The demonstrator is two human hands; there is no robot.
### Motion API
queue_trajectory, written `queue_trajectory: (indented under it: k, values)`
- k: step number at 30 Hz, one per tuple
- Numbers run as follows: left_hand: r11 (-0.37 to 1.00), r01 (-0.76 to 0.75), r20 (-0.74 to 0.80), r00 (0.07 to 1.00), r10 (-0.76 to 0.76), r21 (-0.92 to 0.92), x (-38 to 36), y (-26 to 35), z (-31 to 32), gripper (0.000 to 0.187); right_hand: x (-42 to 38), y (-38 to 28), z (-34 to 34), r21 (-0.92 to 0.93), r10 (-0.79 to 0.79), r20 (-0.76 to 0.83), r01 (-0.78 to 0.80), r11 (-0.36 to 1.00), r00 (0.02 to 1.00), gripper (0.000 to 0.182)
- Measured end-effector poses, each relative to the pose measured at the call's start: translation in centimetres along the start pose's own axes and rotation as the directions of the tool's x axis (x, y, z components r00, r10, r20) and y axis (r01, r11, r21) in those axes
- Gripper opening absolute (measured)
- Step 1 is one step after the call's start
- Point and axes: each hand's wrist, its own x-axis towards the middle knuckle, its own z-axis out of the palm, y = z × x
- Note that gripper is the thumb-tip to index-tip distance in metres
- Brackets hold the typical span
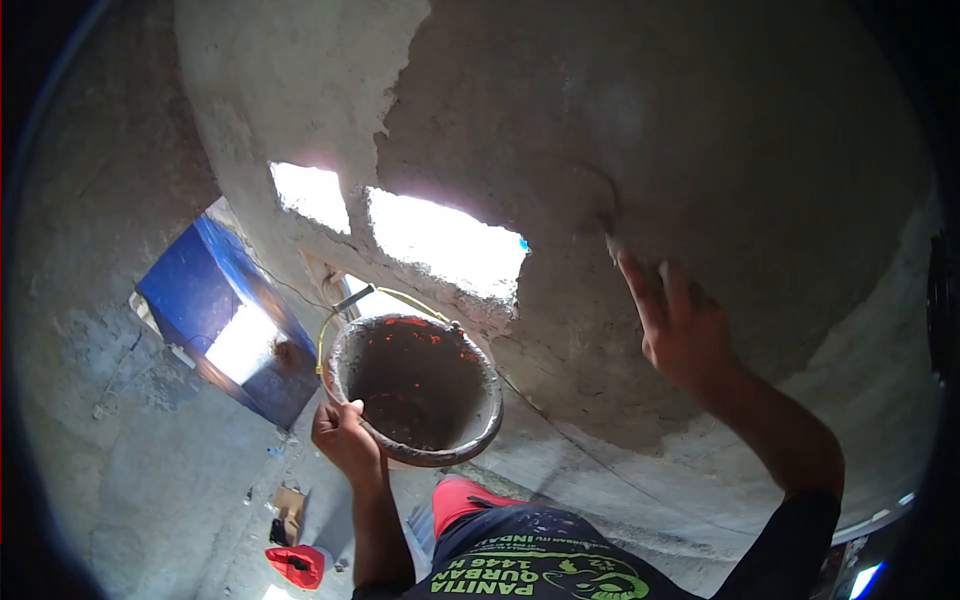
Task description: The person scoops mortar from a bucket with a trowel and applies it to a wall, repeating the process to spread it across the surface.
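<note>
My left hand (347, 440) is closed on the near rim of a bucket (480, 440) crusted with grey mortar, thumb over the edge. The bucket is tilted toward me, with grey residue and orange specks inside. Its yellow handle (405, 298) with a dark grip stands up on the far side. My right hand (685, 325) is raised against the wall and closed on a trowel (612, 247). The trowel's blade is blurred and hard to tell from the dark, damp-looking plaster (700, 150) around it.
Two bright openings (445, 245) pierce the wall left of the plaster patch. A blue box-like object (195, 285) stands at left. A thin cable (570, 435) runs along the wall's lower part. On the floor lie a red item (296, 566) and a brown piece (289, 505).
</note>
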Motion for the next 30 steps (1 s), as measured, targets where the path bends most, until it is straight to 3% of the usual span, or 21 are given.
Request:
queue_trajectory:
  k: [1,2,4,6,10,12,13,15,19,21,26,30]
  values:
    - [0.996,0.051,0.005,0.999,-0.051,-0.077,-0.1,0.5,-0.1,0.033,0.2,0.0,-0.5,0.009,0.007,-0.028,-0.007,1.0,1.0,0.068]
    - [1.0,0.027,-0.009,1.0,-0.027,-0.016,-0.2,0.5,-0.2,0.034,0.3,-0.2,-0.7,0.023,0.028,-0.053,-0.027,0.999,0.998,0.068]
    - [0.999,-0.012,-0.002,1.0,0.012,0.052,-0.2,0.6,-0.2,0.035,3.9,0.8,0.6,0.02,0.082,-0.247,-0.079,0.997,0.966,0.066]
    - [0.985,-0.104,0.031,0.994,0.1,0.141,-0.4,0.2,-0.2,0.036,8.8,1.8,-0.2,-0.017,0.142,-0.287,-0.153,0.988,0.947,0.064]
    - [0.972,-0.132,0.02,0.991,0.13,0.194,-0.6,-0.4,-0.2,0.035,11.2,1.5,1.3,-0.097,0.149,-0.223,-0.174,0.98,0.963,0.062]
    - [0.964,-0.164,0.038,0.987,0.159,0.209,-0.1,-1.3,-1.0,0.036,7.6,-0.6,1.9,-0.05,0.015,-0.1,-0.02,0.999,0.995,0.061]
    - [0.957,-0.19,0.042,0.982,0.185,0.221,0.3,-1.4,-1.4,0.037,5.6,-1.3,1.5,-0.054,0.029,-0.096,-0.035,0.998,0.995,0.061]
    - [0.962,-0.171,0.051,0.985,0.164,0.214,0.2,-1.1,-2.1,0.037,2.8,-1.9,0.5,0.095,-0.091,0.059,0.085,0.992,0.994,0.063]
    - [0.975,-0.093,0.035,0.996,0.087,0.203,0.3,-1.1,-2.1,0.036,4.8,1.6,-0.9,-0.007,-0.023,-0.074,0.023,1.0,0.997,0.069]
    - [0.96,-0.138,0.058,0.99,0.128,0.242,-0.1,-1.1,-1.7,0.036,6.7,4.0,-1.4,-0.025,0.126,-0.204,-0.134,0.991,0.971,0.073]
    - [0.964,-0.136,0.094,0.989,0.117,0.23,0.1,-1.6,-2.4,0.04,-0.6,2.7,0.4,-0.072,0.01,0.04,-0.007,0.997,0.999,0.072]
    - [0.973,-0.113,0.079,0.992,0.099,0.202,0.8,-2.9,-4.0,0.038,-5.3,0.3,-0.9,0.062,-0.055,0.065,0.051,0.997,0.996,0.075]
